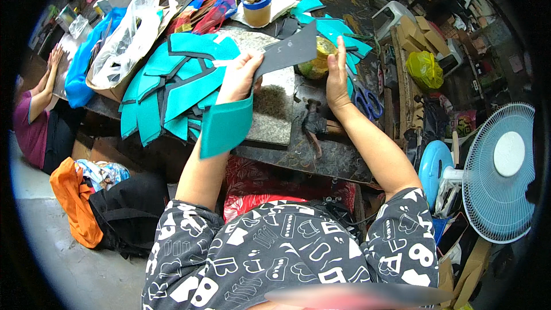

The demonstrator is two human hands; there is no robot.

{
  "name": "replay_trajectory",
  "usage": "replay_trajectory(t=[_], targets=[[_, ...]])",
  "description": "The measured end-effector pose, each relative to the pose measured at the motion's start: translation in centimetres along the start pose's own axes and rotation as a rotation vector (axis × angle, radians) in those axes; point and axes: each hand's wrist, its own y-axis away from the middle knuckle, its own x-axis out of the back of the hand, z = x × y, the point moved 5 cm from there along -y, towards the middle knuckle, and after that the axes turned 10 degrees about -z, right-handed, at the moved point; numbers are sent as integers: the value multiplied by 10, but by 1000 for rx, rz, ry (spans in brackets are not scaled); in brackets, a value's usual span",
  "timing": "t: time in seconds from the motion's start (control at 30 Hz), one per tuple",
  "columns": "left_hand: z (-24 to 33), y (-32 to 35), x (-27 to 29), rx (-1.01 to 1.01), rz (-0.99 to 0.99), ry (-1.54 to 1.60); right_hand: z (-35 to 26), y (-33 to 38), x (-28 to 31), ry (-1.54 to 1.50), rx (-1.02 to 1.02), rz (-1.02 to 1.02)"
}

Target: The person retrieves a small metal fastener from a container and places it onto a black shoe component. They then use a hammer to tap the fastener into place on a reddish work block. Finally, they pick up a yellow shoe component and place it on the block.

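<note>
My left hand (240,76) grips a cut piece of material (261,80) above the dark worktable (321,155). The piece is dark grey at its upper right end and teal at its lower left end. My right hand (336,77) stands with fingers straight up beside the grey end, near a round yellowish object (317,63); whether it touches the piece I cannot tell. Under the hands lies a grey stone slab (274,109). A pile of teal and grey cut pieces (172,86) lies to the left of my left hand.
Blue-handled scissors (367,100) and a hammer (314,123) lie near my right hand. A tape roll (257,8), plastic bag (129,37) and more teal pieces (333,26) sit farther back. A fan (499,172) stands right. Another person (37,115) sits at left, beside an orange bag (74,201).
</note>
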Motion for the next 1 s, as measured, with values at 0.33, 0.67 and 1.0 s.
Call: replay_trajectory(t=[0.33,0.67,1.0], targets=[[8,11,-20,169,-284,373,-1,1,-1,-7,-9,-16],[15,17,-27,201,-231,368,1,1,-3,-10,-22,-28],[19,24,-30,85,-212,438,7,-2,-4,25,-4,-23]])
